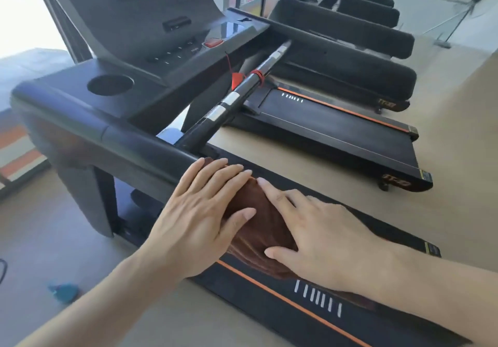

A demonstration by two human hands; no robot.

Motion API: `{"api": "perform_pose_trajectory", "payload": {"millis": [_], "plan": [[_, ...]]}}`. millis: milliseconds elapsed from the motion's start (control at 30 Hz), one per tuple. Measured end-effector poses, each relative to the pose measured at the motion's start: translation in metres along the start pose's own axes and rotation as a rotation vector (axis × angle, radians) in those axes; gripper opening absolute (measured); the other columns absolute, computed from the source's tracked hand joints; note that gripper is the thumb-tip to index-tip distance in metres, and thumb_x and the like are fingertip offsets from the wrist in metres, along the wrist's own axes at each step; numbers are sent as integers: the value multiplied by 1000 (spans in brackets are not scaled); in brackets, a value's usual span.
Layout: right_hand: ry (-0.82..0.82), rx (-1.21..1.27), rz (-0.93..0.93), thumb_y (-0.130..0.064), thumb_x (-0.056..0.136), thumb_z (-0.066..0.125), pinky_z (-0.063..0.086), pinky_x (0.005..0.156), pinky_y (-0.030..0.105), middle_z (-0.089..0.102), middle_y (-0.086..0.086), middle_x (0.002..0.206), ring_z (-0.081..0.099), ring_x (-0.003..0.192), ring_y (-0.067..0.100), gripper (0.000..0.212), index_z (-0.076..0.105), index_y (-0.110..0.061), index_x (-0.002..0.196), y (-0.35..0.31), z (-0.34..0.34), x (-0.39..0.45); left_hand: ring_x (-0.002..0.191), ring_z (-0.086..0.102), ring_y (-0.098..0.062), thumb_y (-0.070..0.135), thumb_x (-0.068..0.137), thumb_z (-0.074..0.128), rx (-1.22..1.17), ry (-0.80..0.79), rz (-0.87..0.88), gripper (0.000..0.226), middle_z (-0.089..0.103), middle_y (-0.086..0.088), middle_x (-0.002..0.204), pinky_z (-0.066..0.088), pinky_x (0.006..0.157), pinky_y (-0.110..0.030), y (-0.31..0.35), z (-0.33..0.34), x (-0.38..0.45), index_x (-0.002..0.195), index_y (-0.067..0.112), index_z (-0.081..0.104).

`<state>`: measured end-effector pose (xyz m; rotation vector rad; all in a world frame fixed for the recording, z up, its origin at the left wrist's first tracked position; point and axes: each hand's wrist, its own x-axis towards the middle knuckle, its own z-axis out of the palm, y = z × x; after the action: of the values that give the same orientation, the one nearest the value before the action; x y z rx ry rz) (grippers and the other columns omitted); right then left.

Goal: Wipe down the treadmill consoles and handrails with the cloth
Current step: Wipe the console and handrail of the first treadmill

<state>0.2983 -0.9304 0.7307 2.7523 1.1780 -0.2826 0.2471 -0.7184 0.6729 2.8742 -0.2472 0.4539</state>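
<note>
Head view: worn on the person's head, facing forward and down, tilted
Nearness: close over the handrail [140, 141]
Beyond: treadmill row [336, 58] recedes right

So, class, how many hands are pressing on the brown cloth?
2: the left hand on the cloth's left side, the right hand on its right, over the handrail.

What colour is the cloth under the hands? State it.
Brown: the cloth on the handrail, seen in the head view.
</note>
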Motion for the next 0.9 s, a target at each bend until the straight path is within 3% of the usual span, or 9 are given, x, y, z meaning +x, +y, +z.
{"api": "perform_pose_trajectory", "payload": {"millis": [167, 267, 333, 467, 600, 700, 767, 833, 900], "plan": [[250, -154, -107, -48, 86, 73, 56, 90, 56, 36, 26, 160, 51, 135, 44, 100, 19, -18, 164, -29, 26, 26, 158, 8, -19, 47, 105, 43, -5, 128, -88, 64, 23, 3, 167, 11, 128, -46, -29, 6, -32, 159, 17, 28], [274, -160, -243, -42, 99, 59, 38, 114, 62, 4, 22, 170, 18, 155, 44, 94, -4, -20, 165, -57, 21, 64, 158, 3, -22, 37, 105, 41, -31, 184, -171, 64, 15, -3, 169, 12, 128, -48, -54, 6, -44, 160, 13, 20], [271, -156, -302, -41, 104, 50, 25, 121, 61, -10, 17, 171, 1, 158, 40, 90, -14, -20, 163, -76, 11, 92, 158, -1, -20, 37, 105, 35, -51, 212, -247, 64, 9, -2, 171, 6, 129, -45, -73, 2, -46, 161, 14, 16], [204, 20, -333, -42, 103, 48, 17, 127, 53, -15, 1, 172, -8, 159, 25, 86, -13, -31, 163, -105, -16, 145, 156, -12, -9, 47, 102, 26, -73, 218, -394, 65, 0, 10, 170, -6, 128, -37, -122, -16, -42, 162, 26, 12], [36, 336, -354, -43, 100, 60, 11, 129, 47, -10, -14, 172, -9, 158, 9, 88, -1, -42, 163, -94, -35, 170, 155, -15, -8, 52, 99, 21, -84, 202, -400, 67, 4, 10, 170, -5, 128, -40, -142, -26, -31, 161, 28, 16], [-135, 596, -364, -37, 100, 65, 3, 129, 33, 1, -21, 170, -3, 156, 1, 86, 7, -42, 163, -64, -40, 161, 155, -17, -10, 54, 100, 21, -85, 183, -403, 66, 7, 8, 170, -5, 128, -47, -124, -23, -25, 160, 28, 20], [-266, 746, -315, -40, 99, 67, 17, 127, 28, 16, -22, 168, 19, 153, 1, 85, 10, -50, 160, -41, -38, 146, 156, -16, -11, 55, 100, 21, -67, 160, -378, 65, 12, 9, 169, -8, 127, -47, -102, -18, -22, 158, 27, 25], [-374, 880, -244, -44, 96, 69, 39, 118, 31, 39, -21, 159, 49, 137, 0, 83, 14, -60, 156, -18, -30, 126, 157, -12, -13, 55, 101, 21, -58, 153, -343, 64, 19, 8, 167, -11, 126, -47, -74, -11, -19, 156, 24, 31], [-383, 917, -229, -44, 95, 70, 44, 115, 31, 49, -22, 151, 56, 129, -2, 83, 15, -61, 155, 5, -18, 101, 157, -9, -14, 56, 101, 21, -63, 161, -322, 64, 23, 6, 166, -12, 126, -47, -41, -1, -16, 154, 23, 34]]}}
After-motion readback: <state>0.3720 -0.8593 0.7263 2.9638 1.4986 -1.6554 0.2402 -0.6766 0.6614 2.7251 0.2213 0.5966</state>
